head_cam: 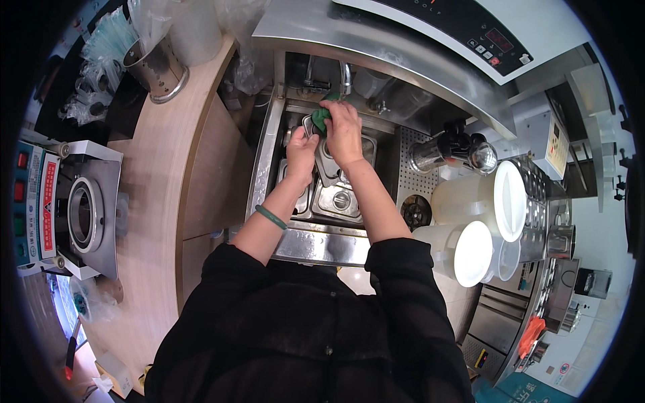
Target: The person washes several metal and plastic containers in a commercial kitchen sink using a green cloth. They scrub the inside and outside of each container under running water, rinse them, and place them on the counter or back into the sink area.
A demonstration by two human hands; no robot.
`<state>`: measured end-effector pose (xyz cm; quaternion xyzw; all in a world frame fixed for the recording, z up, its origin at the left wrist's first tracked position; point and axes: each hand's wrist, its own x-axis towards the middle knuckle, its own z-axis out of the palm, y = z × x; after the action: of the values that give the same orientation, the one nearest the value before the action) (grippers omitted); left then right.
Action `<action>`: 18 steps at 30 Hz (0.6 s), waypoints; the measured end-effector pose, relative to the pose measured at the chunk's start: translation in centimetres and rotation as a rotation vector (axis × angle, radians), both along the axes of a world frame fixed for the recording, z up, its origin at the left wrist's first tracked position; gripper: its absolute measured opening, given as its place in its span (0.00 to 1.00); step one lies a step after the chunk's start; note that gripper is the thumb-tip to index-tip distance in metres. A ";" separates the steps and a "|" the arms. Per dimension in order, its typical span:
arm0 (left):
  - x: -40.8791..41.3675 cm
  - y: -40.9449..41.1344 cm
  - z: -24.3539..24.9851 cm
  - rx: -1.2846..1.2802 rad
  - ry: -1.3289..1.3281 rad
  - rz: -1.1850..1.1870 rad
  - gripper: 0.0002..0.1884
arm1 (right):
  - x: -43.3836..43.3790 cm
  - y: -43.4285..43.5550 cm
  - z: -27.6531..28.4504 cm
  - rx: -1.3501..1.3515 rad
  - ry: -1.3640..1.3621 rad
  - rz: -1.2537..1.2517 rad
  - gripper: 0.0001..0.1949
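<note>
Over a stainless-steel sink (297, 241), my left hand (301, 155) grips the edge of a small metal lid or pan (328, 167), its thumb on the near side. My right hand (344, 132) presses a green cloth (320, 120) against the far end of that piece; its fingers hide part of the cloth. Below both hands, several steel container lids lie in the basin, among them a square lid with a round recess (342, 200). Just beyond my right hand is the metal faucet (345, 78). Whether water runs from it, I cannot tell.
A steel shelf edge (383, 55) overhangs the sink's far side. To the right stand a perforated drain board (410, 174) and large lidded plastic pitchers (466, 201). A wooden counter (161, 166) at left bears a cup-sealing machine (85, 214) and a steel canister (158, 73).
</note>
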<state>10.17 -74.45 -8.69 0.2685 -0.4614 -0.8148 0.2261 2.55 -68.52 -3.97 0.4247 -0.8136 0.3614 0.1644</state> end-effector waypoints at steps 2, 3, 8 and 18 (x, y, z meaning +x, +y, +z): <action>0.2 -0.3 0.1 -0.033 -0.069 -0.010 0.04 | -1.6 0.5 -1.2 -0.026 -0.138 -0.069 0.19; 0.3 -0.4 0.0 -0.018 -0.041 -0.006 0.04 | -2.2 0.7 -1.2 -0.039 -0.207 -0.099 0.19; 0.5 -1.3 -0.6 0.036 0.036 0.018 0.05 | -2.7 2.4 -2.1 -0.032 -0.505 -0.187 0.17; -0.1 -0.8 -0.8 -0.175 0.028 0.090 0.07 | -1.1 2.2 -1.5 -0.023 -0.477 -0.201 0.17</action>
<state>10.05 -75.23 -9.53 0.2569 -0.5153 -0.7639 0.2915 1.44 -66.37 -5.49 0.2424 -0.8634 0.4423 0.0080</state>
